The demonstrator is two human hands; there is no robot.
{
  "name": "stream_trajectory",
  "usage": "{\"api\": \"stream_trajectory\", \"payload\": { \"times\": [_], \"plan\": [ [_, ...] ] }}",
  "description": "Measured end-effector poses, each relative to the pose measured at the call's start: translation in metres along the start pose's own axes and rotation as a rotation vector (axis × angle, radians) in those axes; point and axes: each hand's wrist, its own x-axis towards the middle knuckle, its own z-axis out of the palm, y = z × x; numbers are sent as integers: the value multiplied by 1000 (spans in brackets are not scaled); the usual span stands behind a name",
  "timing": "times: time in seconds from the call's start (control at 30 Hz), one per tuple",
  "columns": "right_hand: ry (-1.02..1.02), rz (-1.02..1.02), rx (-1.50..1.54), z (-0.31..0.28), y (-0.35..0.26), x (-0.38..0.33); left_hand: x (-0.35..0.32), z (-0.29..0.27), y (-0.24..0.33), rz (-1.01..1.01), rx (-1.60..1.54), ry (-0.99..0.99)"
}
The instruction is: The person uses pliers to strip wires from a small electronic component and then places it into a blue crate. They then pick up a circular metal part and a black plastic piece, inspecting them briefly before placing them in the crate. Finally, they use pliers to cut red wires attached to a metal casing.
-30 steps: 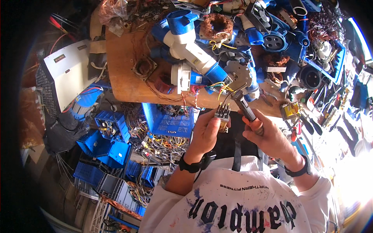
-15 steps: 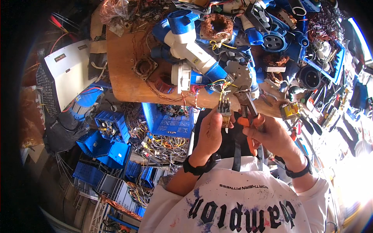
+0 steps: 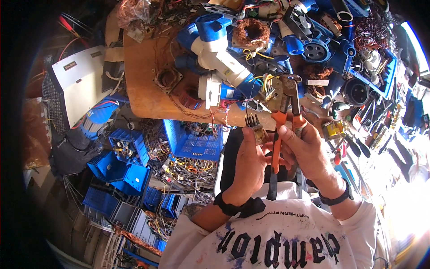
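Note:
Just in front of the table edge, my left hand (image 3: 248, 166) grips a small translucent block with several metal prongs (image 3: 256, 130), its prongs pointing away from me. My right hand (image 3: 309, 150) is closed round a pair of orange-handled pliers (image 3: 281, 119). The handles are spread apart, and a finger of my left hand seems to touch the nearer one. The pliers' head reaches over the table edge, in front of a round metal plate (image 3: 275, 101) and some yellow wires (image 3: 268, 80). Whether the jaws hold anything I cannot tell.
The wooden table (image 3: 141, 85) carries a white-and-blue plug adapter (image 3: 224, 62), copper coils (image 3: 251, 32) and a fan (image 3: 299, 20). More hand tools (image 3: 356, 143) lie at right. Below left are blue crates (image 3: 192, 143) and heaped cables (image 3: 190, 172).
The pliers have moved up and away over the table, and their handles have swung more upright. My left hand has shifted slightly left and nearer with the pronged block.

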Motion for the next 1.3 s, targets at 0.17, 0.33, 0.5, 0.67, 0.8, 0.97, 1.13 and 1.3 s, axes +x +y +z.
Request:
{"api": "stream_trajectory", "payload": {
  "times": [0.17, 0.33, 0.5, 0.67, 0.8, 0.97, 1.13, 1.3],
  "plan": [
    [-15, 26, -90, 6, -6, -4, -5, 8, 3, -104, -3, 28],
    [62, -20, -55, 10, -1, -6, -7, 16, 7, -93, 94, 109],
    [12, 71, -179, 13, -8, -9, -5, 16, 0, -74, 194, 133],
    [-6, 115, -227, -19, -35, -7, -5, 16, 24, -36, 286, 121],
    [-74, 127, -147, -24, -45, -12, -7, 27, 27, 58, 322, 86],
    [-328, 142, 107, -51, -22, -22, -23, 29, 15, 93, 374, 11],
    [-408, 19, 36, -63, -5, -27, -30, 23, -5, 9, 300, -32],
    [-360, 106, 11, -75, 13, -44, -28, 11, -12, -31, 322, 45]
  ]
}}
